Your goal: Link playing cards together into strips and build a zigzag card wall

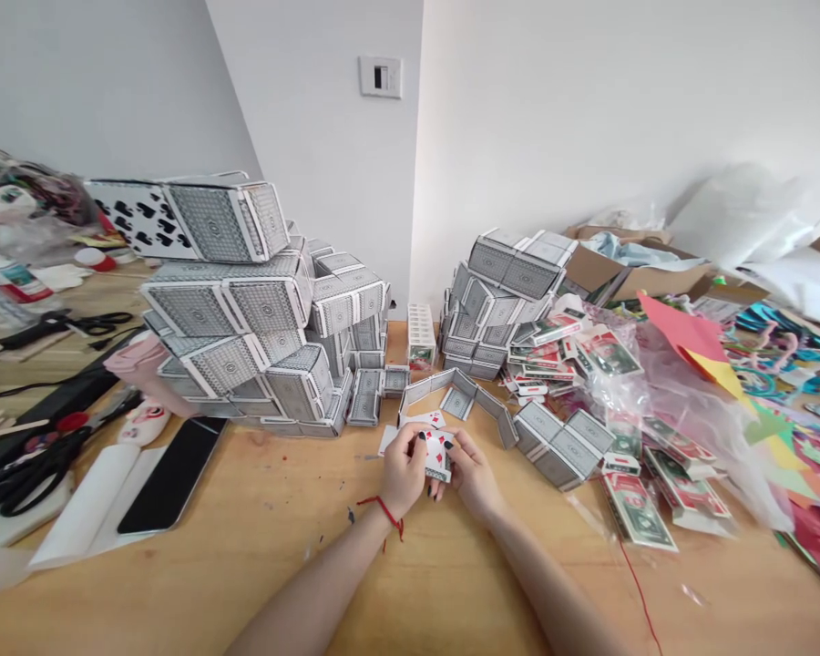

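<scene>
Between my two hands is a playing card (438, 446) with red diamonds, face toward me. A folded strip with the patterned back shows along its lower edge. My left hand (404, 469) grips it at the left with the thumb on its face. On the opposite side my right hand (475, 472) pinches it too. Just beyond lie a loose card (426, 418) with red marks and a bent chain of joined cards (459, 392) standing on edge. Right of my hands sits a block of folded cards (564, 444).
A tall stack of card blocks (246, 301) rises at left, a smaller stack (498, 292) at back right. Card boxes (639, 515) are heaped at right beside coloured paper (690, 337). A black phone (172, 476) and scissors (34, 474) lie at left.
</scene>
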A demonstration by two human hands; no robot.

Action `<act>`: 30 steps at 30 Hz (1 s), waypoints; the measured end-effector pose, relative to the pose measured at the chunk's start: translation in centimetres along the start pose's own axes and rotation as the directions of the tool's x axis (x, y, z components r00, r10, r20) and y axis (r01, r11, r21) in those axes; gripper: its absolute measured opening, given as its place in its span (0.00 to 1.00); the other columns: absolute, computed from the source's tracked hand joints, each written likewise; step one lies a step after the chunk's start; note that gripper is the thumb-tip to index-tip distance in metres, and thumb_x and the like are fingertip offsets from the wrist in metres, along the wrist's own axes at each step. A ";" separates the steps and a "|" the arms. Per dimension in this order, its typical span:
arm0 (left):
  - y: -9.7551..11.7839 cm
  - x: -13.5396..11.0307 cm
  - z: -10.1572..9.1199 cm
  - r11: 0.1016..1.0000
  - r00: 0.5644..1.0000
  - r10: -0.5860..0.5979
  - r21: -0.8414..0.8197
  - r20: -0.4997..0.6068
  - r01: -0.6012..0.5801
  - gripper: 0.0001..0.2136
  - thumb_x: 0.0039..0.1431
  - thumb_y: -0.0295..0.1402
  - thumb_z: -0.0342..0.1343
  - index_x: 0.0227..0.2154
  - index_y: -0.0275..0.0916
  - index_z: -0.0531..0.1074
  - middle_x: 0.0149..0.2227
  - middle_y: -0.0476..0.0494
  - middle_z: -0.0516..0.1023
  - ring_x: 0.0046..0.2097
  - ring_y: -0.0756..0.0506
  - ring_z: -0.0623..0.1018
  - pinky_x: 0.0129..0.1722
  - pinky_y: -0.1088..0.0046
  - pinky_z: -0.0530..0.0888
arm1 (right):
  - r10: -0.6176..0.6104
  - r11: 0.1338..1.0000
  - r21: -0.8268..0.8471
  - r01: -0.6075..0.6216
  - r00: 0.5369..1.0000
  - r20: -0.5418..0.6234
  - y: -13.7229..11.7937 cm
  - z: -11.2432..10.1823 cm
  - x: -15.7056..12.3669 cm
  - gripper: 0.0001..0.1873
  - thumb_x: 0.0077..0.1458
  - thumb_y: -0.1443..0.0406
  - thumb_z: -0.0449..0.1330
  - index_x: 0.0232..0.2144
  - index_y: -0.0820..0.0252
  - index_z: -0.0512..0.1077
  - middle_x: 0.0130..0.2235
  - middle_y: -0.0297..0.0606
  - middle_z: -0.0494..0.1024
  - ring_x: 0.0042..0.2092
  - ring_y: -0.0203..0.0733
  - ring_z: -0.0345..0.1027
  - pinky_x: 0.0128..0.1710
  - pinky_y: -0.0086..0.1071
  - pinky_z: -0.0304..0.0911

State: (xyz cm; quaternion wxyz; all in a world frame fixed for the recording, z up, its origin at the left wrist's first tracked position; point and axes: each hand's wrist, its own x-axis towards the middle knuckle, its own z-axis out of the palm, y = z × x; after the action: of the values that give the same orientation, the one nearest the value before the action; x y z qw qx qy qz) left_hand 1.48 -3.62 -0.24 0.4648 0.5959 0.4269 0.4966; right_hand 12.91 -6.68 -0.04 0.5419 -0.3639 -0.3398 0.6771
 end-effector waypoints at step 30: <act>1.0 0.5 -0.7 0.985 0.995 0.096 0.142 0.023 -0.099 0.08 0.54 0.33 0.49 0.32 0.37 0.72 0.35 0.43 0.72 0.39 0.47 0.72 0.38 0.72 0.68 | 0.069 0.987 -0.147 -0.068 0.998 0.003 -0.8 -1.2 0.3 0.18 0.48 0.56 0.58 0.35 0.65 0.68 0.30 0.41 0.76 0.31 0.42 0.73 0.28 0.34 0.70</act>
State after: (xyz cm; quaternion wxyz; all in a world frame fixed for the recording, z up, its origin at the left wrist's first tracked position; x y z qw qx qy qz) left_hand 0.86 -3.26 0.86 0.3996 0.6519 0.4279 0.4819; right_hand 14.30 -6.19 -0.04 0.4887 -0.4116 -0.3784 0.6697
